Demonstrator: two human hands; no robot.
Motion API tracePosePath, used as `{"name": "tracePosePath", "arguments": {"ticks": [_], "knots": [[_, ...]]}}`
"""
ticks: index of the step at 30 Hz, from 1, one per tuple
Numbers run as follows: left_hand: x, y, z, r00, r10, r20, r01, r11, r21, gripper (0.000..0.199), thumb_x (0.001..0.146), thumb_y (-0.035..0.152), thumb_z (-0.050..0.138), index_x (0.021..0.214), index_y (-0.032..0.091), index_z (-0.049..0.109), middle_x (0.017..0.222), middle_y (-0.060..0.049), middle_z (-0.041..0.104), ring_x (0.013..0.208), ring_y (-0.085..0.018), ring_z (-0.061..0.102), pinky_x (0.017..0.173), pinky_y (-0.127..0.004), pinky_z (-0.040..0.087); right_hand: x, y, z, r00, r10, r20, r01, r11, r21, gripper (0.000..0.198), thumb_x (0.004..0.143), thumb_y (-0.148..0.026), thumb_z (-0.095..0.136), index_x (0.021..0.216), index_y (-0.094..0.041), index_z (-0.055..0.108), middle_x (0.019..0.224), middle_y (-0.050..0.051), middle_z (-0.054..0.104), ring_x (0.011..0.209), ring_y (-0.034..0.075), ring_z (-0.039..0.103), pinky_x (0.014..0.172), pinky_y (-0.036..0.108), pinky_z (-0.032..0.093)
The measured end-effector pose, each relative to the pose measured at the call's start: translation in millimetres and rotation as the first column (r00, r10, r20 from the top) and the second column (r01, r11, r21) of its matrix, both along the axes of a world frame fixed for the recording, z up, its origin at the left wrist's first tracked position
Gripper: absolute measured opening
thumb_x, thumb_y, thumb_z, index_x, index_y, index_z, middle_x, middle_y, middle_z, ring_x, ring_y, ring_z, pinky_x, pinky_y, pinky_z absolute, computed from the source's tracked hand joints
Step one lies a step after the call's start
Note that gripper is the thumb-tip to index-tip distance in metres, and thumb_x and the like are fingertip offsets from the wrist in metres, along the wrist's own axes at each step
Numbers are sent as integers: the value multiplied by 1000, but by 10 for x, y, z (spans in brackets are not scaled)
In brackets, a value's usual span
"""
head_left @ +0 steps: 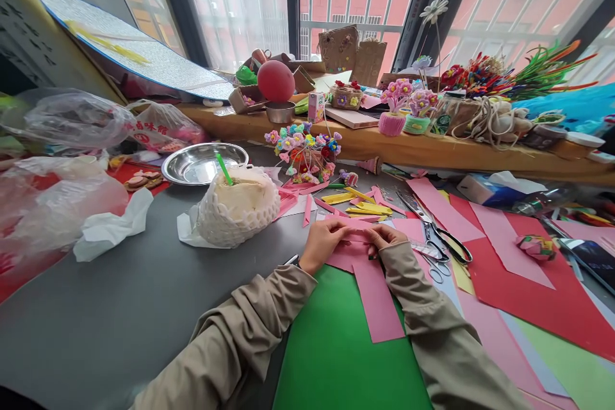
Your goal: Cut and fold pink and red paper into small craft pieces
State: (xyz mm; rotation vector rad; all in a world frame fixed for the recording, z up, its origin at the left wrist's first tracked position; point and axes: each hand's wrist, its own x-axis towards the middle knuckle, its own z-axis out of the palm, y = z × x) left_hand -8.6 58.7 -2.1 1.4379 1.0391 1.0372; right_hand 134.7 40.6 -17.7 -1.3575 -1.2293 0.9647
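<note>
Between my two hands is a narrow folded strip of pink paper (356,227). My left hand (323,243) pinches its left end, and my right hand (384,239) pinches the right end. Something dark and small shows under the right fingers, too hidden to name. Beneath the hands lie more pink sheets, among them a loose pink strip (377,301) that slants over a green sheet (331,346). Just beyond the hands are several folded yellow strips (368,208) and pink ones. Large scissors (435,227) and a smaller silver pair (437,267) rest right of my right hand.
A coconut in white foam netting (235,208) with a green straw stands to the left, before a steel dish (204,160). Crocheted flowers (307,150) sit beyond the hands. Red paper (533,288) and a phone (590,259) lie right. Plastic bags (52,192) crowd the far left.
</note>
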Motion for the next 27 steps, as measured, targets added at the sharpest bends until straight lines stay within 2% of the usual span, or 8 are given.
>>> {"name": "tracePosePath", "arguments": {"ticks": [5, 12, 19, 27], "knots": [[1, 1, 2, 999, 10, 46, -8, 999, -42, 23, 62, 35, 56, 66, 13, 62, 61, -1, 59, 51, -12, 56, 49, -20, 47, 0, -7, 9, 1000, 4, -25, -4, 1000, 28, 32, 57, -49, 56, 62, -17, 54, 32, -5, 48, 26, 9, 41, 30, 21, 35], [-14, -1, 27, 997, 52, 52, -52, 999, -10, 22, 64, 34, 55, 68, 13, 60, 65, -1, 60, 51, -11, 57, 50, -21, 48, -7, -20, 49, 999, -19, -39, 20, 1000, 19, 30, 57, -47, 57, 59, -17, 54, 32, -5, 47, 27, 9, 41, 29, 21, 35], [4, -12, 32, 987, -108, 122, 111, 994, -20, 25, 62, 30, 58, 77, 11, 59, 68, -4, 60, 60, -12, 57, 60, -23, 48, 25, -14, 41, 999, -28, -45, 30, 999, 38, 30, 57, -47, 57, 61, -17, 54, 34, -5, 48, 28, 8, 41, 30, 20, 35], [-1, 0, 24, 993, -55, 109, 63, 996, -68, 17, 60, 26, 60, 69, 13, 63, 62, -3, 62, 56, -12, 57, 56, -23, 48, -2, -1, 7, 998, 7, -61, -5, 999, 37, 31, 52, -44, 61, 66, -17, 57, 45, -3, 55, 34, 9, 47, 35, 22, 41]]}}
